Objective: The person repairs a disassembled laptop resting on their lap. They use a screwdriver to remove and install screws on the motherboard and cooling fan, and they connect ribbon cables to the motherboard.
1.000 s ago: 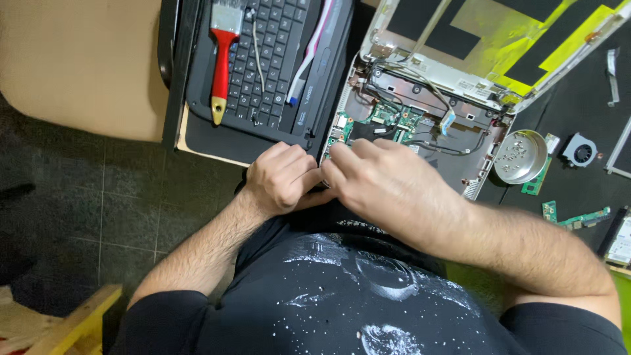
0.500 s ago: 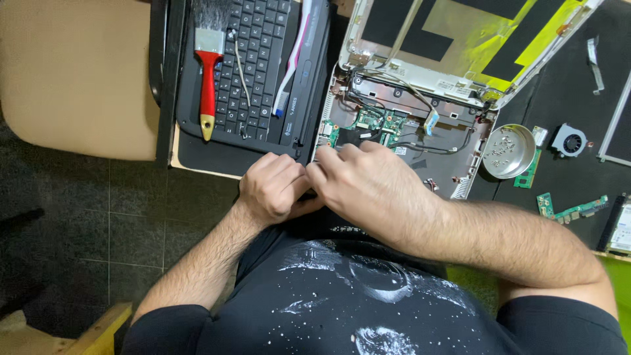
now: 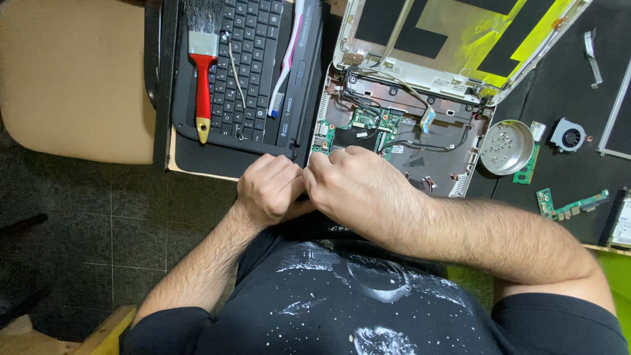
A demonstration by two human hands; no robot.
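- Left hand (image 3: 269,187): curling shut, knuckles touching the right hand (image 3: 355,190); contents hidden.
- Right hand: clenching at the near edge of the opened laptop chassis (image 3: 401,141); contents hidden.
- Red-handled brush (image 3: 202,72): lying on the detached keyboard (image 3: 253,59).

dish (image 3: 519,131): shiny metal | keyboard (image 3: 253,59): matt black plastic | brush handle (image 3: 203,85): glossy red | floor (image 3: 131,223): dark tile

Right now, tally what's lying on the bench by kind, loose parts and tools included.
Opened laptop: 1
Keyboard: 1
Brushes: 2 (paintbrush, toothbrush)
Screw dish: 1
Fan: 1
Loose boards: 2 (green stick, long board)
Total: 8
Both hands, left and right, meet at the laptop's near edge.
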